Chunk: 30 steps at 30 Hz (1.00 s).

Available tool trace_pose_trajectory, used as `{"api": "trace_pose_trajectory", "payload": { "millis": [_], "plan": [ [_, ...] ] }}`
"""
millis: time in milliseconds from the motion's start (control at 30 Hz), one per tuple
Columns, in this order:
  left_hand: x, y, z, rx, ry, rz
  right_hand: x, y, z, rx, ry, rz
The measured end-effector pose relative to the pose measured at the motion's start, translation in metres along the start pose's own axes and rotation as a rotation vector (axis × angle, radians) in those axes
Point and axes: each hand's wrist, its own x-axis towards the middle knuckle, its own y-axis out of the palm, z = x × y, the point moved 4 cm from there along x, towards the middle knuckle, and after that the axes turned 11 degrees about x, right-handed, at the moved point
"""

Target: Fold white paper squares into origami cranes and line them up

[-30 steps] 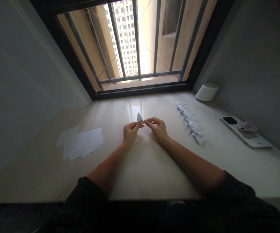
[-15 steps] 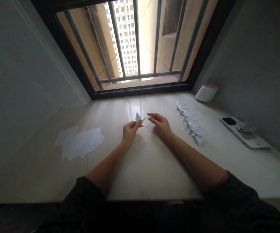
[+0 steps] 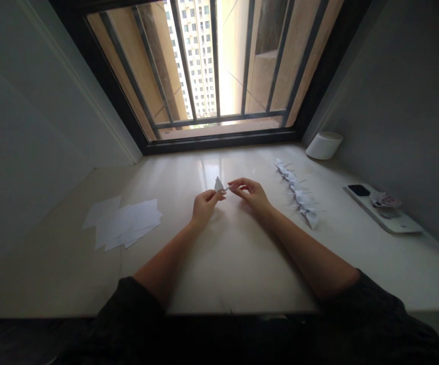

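Below the window [image 3: 219, 71], our left hand [image 3: 205, 207] pinched folded paper [image 3: 219, 184], and our right hand [image 3: 251, 194] pinched its thin tip.

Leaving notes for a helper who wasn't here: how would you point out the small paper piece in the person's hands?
Below the barred window, find the pale counter. At its middle, the left hand pinches a small folded white paper piece, the right hand beside it. Unlike the row of folded paper birds and the loose sheets, it is held off the counter.
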Motion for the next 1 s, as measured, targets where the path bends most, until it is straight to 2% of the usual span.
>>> {"api": "trace_pose_trajectory", "payload": {
  "millis": [200,433,667,1000],
  "plan": [
    [0.0033,-0.0012,0.0018,0.013,-0.023,0.092,0.0006,-0.0015,0.0011,0.035,-0.005,0.018],
    [0.0080,-0.0035,0.0074,0.000,-0.004,0.211,0.0012,-0.0014,-0.0041,0.083,0.053,0.054],
    [0.0071,-0.0028,0.0076,0.011,-0.007,0.187,0.0007,-0.0009,-0.0013,0.087,0.047,0.073],
    [0.0057,-0.0030,0.0044,0.031,-0.005,0.183,-0.0013,0.0017,0.0040,0.037,-0.031,0.092]
  ]
}}
